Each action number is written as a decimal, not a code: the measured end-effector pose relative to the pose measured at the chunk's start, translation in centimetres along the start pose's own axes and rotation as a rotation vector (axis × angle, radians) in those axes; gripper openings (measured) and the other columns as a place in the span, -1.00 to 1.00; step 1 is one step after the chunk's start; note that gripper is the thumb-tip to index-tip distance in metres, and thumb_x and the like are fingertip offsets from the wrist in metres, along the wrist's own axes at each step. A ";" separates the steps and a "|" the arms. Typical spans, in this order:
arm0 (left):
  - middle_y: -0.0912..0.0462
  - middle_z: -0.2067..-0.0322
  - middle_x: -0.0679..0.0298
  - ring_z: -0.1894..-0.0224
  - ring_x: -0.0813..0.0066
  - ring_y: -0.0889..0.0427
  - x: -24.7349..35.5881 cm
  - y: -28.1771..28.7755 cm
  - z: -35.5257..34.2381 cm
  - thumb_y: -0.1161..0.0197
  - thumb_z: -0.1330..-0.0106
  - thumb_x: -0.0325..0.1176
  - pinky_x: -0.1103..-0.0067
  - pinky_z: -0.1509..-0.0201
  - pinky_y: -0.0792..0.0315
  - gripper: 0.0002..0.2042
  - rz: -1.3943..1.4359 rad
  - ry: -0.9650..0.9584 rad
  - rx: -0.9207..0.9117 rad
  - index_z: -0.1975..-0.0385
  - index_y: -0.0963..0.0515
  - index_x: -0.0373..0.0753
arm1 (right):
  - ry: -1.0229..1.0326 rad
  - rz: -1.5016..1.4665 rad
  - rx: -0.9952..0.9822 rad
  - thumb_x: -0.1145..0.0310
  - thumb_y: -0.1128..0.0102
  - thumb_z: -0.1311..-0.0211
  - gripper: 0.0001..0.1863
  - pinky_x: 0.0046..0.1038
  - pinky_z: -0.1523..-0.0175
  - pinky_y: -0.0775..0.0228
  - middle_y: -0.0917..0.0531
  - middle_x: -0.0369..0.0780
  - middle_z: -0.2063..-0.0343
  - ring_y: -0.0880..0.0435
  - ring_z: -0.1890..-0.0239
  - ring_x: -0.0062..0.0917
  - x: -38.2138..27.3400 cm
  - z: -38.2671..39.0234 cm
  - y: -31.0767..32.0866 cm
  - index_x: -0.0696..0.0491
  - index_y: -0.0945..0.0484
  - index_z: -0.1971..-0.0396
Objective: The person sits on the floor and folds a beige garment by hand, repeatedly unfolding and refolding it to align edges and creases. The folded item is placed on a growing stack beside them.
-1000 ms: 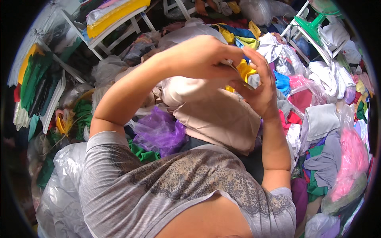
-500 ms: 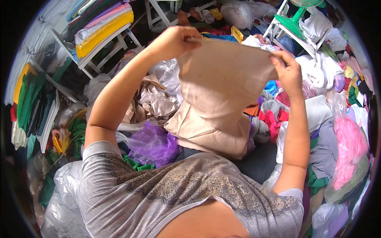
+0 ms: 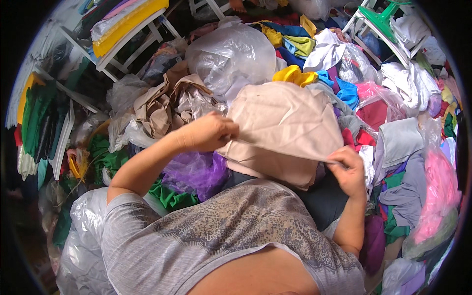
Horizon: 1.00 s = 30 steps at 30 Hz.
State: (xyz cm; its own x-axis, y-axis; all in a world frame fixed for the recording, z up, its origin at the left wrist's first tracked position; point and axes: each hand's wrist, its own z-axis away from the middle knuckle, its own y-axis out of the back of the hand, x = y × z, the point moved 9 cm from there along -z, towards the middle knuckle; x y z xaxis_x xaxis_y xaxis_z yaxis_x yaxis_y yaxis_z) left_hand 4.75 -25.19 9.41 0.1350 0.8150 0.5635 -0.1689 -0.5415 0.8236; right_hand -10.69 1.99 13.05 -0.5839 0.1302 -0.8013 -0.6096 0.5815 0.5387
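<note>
A beige cloth (image 3: 290,118) is stretched between my two hands, its near edge pulled taut over a stack of folded beige fabric (image 3: 275,167) on my lap. My left hand (image 3: 212,132) pinches the cloth's left corner. At the right corner, my right hand (image 3: 348,168) grips the same edge, with the fingers closed. The far part of the cloth lies spread and slightly creased over the stack. Crumpled beige cloth (image 3: 153,109) lies in a heap beyond my left forearm, partly among clear plastic.
Purple plastic (image 3: 196,172) bunches beside my lap. A large clear plastic bag (image 3: 231,51) lies ahead, with mixed coloured cloths around it. White racks hold folded fabric (image 3: 130,24) at the left. A green stand base (image 3: 378,22) rests on a white stool; a pink-filled bag (image 3: 432,184) lies right.
Both hands have come down and nearer to me with the cloth's edge. The cloth, held up before, now lies across the stack, and the plastic bag behind it shows.
</note>
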 end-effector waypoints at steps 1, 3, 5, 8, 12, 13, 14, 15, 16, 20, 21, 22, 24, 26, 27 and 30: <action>-0.60 0.37 0.18 0.18 0.14 -0.61 -0.7 -2.1 0.8 -0.24 -0.16 -0.47 0.29 -0.05 -0.39 -0.91 -0.028 0.023 -0.038 0.34 -0.56 -0.22 | -0.044 -0.051 -0.030 0.63 -0.34 0.06 -0.87 -0.47 0.24 -0.43 -0.63 -0.19 0.46 -0.62 0.36 -0.47 1.2 0.9 -1.6 0.20 -0.65 0.43; -0.61 0.34 0.22 0.14 0.21 -0.60 -1.7 -5.1 2.0 -0.27 -0.14 -0.43 0.30 -0.09 -0.36 -0.90 -0.060 0.025 -0.087 0.35 -0.55 -0.20 | -0.166 0.021 -0.168 0.56 -0.38 0.07 -0.88 -0.44 0.22 -0.42 -0.63 -0.16 0.49 -0.62 0.36 -0.39 3.5 3.0 -4.8 0.18 -0.66 0.45; -0.62 0.32 0.25 0.13 0.23 -0.62 -1.9 -7.3 2.7 -0.27 -0.09 -0.44 0.31 -0.04 -0.38 -0.88 -0.073 -0.013 -0.117 0.36 -0.55 -0.18 | -0.260 0.050 -0.323 0.51 -0.38 0.04 -0.87 -0.38 0.19 -0.44 -0.64 -0.13 0.46 -0.63 0.34 -0.31 5.2 4.9 -7.6 0.17 -0.67 0.44; -0.65 0.30 0.25 0.17 0.22 -0.65 -2.0 -9.2 3.9 -0.29 -0.06 -0.42 0.35 0.03 -0.46 -0.82 -0.097 -0.006 -0.226 0.30 -0.58 -0.17 | -0.302 0.071 -0.428 0.43 -0.39 0.02 -0.82 -0.33 0.18 -0.45 -0.65 -0.11 0.41 -0.64 0.33 -0.27 6.2 6.1 -9.6 0.16 -0.67 0.39; -0.68 0.19 0.17 0.14 0.29 -0.68 -6.7 -7.3 4.8 -0.45 -0.10 -0.30 0.41 0.04 -0.54 -0.62 0.229 0.250 -0.301 0.06 -0.63 -0.20 | -0.264 0.109 -0.505 0.38 -0.43 0.02 -0.75 -0.40 0.16 -0.47 -0.66 -0.13 0.37 -0.68 0.30 -0.34 5.6 5.7 -9.6 0.15 -0.67 0.31; -0.67 0.17 0.11 0.15 0.25 -0.68 -9.1 -5.4 4.7 -0.44 -0.09 -0.32 0.40 0.02 -0.53 -0.64 0.193 0.343 -0.174 0.09 -0.63 -0.22 | -0.299 0.097 -0.506 0.36 -0.44 0.02 -0.72 -0.39 0.14 -0.47 -0.67 -0.12 0.35 -0.68 0.28 -0.33 5.6 5.5 -9.3 0.15 -0.67 0.29; -0.67 0.16 0.08 0.13 0.16 -0.67 -11.8 -2.6 4.9 -0.43 -0.10 -0.34 0.38 -0.01 -0.52 -0.66 0.155 0.459 0.081 0.10 -0.63 -0.24 | -0.335 0.086 -0.509 0.34 -0.44 0.02 -0.70 -0.38 0.13 -0.47 -0.67 -0.12 0.34 -0.68 0.26 -0.32 5.6 5.4 -8.9 0.15 -0.67 0.27; -0.65 0.14 0.05 0.05 0.09 -0.63 -13.2 0.3 4.6 -0.40 -0.14 -0.35 0.36 -0.07 -0.48 -0.67 -0.022 0.376 0.281 0.07 -0.62 -0.23 | -0.332 0.119 -0.502 0.32 -0.44 0.01 -0.69 -0.37 0.10 -0.46 -0.67 -0.12 0.33 -0.67 0.24 -0.30 5.4 5.1 -8.4 0.15 -0.67 0.26; -0.60 0.03 0.04 -0.05 0.04 -0.56 -15.3 2.4 4.7 -0.38 -0.13 -0.33 0.29 -0.11 -0.45 -0.62 -0.216 0.431 0.407 0.01 -0.58 -0.16 | -0.332 0.151 -0.495 0.30 -0.44 0.01 -0.68 -0.37 0.08 -0.46 -0.67 -0.12 0.33 -0.66 0.22 -0.28 5.3 4.7 -7.8 0.14 -0.68 0.25; -0.51 -0.14 0.15 -0.19 0.06 -0.47 -20.7 6.0 4.7 -0.34 -0.13 -0.33 0.25 -0.20 -0.43 -0.52 -0.504 0.585 0.676 -0.13 -0.52 -0.03 | -0.253 0.183 -0.381 0.31 -0.42 0.00 -0.65 -0.37 0.03 -0.46 -0.67 -0.12 0.32 -0.66 0.18 -0.29 4.4 3.9 -6.2 0.17 -0.65 0.21; -0.53 -0.12 0.14 -0.17 0.07 -0.50 -21.6 5.9 4.5 -0.34 -0.13 -0.33 0.28 -0.17 -0.45 -0.53 -0.514 0.667 0.649 -0.11 -0.53 -0.04 | -0.237 0.178 -0.346 0.33 -0.41 0.00 -0.64 -0.38 0.03 -0.46 -0.67 -0.12 0.31 -0.67 0.17 -0.31 4.3 3.9 -5.7 0.18 -0.65 0.20; -0.55 -0.10 0.13 -0.13 0.10 -0.54 -20.7 5.9 3.5 -0.33 -0.14 -0.33 0.31 -0.13 -0.48 -0.57 -0.433 0.514 0.701 -0.07 -0.57 -0.05 | -0.216 0.194 -0.327 0.33 -0.40 -0.04 -0.65 -0.40 0.03 -0.48 -0.68 -0.13 0.31 -0.68 0.19 -0.37 4.2 4.1 -5.4 0.21 -0.64 0.19; -0.64 0.04 0.12 0.05 0.15 -0.67 -19.8 4.0 1.4 -0.31 -0.20 -0.29 0.40 0.01 -0.55 -0.68 -0.168 0.408 0.658 0.03 -0.63 -0.10 | -0.303 0.159 -0.308 0.34 -0.39 -0.08 -0.66 -0.42 0.04 -0.49 -0.68 -0.14 0.30 -0.68 0.21 -0.42 5.2 4.9 -5.0 0.22 -0.63 0.18; -0.73 0.28 0.09 0.18 0.11 -0.71 -19.8 -0.1 -0.9 -0.29 -0.27 -0.10 0.37 0.05 -0.55 -0.66 0.006 0.514 0.444 0.07 -0.65 -0.17 | -0.349 0.136 -0.290 0.35 -0.38 -0.11 -0.67 -0.45 0.05 -0.49 -0.69 -0.15 0.29 -0.69 0.22 -0.46 6.0 5.5 -4.9 0.23 -0.63 0.18; -0.74 0.25 0.04 0.17 0.13 -0.72 -20.4 -2.8 -1.7 -0.27 -0.27 0.06 0.40 0.05 -0.55 -0.57 0.069 0.656 0.306 0.12 -0.68 -0.19 | -0.365 0.138 -0.284 0.35 -0.37 -0.12 -0.68 -0.46 0.06 -0.49 -0.69 -0.15 0.29 -0.69 0.22 -0.48 6.3 5.6 -5.0 0.23 -0.63 0.18; -0.72 0.33 0.19 0.31 0.36 -0.67 -21.3 -8.2 -2.4 -0.26 -0.28 0.17 0.48 0.20 -0.53 -0.47 0.354 0.857 0.071 0.09 -0.69 -0.22 | -0.382 0.137 -0.263 0.36 -0.36 -0.13 -0.69 -0.47 0.06 -0.49 -0.69 -0.15 0.29 -0.69 0.23 -0.48 6.7 5.7 -5.3 0.23 -0.63 0.17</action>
State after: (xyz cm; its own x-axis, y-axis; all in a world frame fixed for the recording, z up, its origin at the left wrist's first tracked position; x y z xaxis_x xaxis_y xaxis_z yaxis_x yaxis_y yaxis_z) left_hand 0.87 -37.65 -9.49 -0.6850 0.4588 0.5659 0.0016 -0.7758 0.6310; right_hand -8.35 4.39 3.35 -0.4597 0.5056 -0.7301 -0.6848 0.3217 0.6539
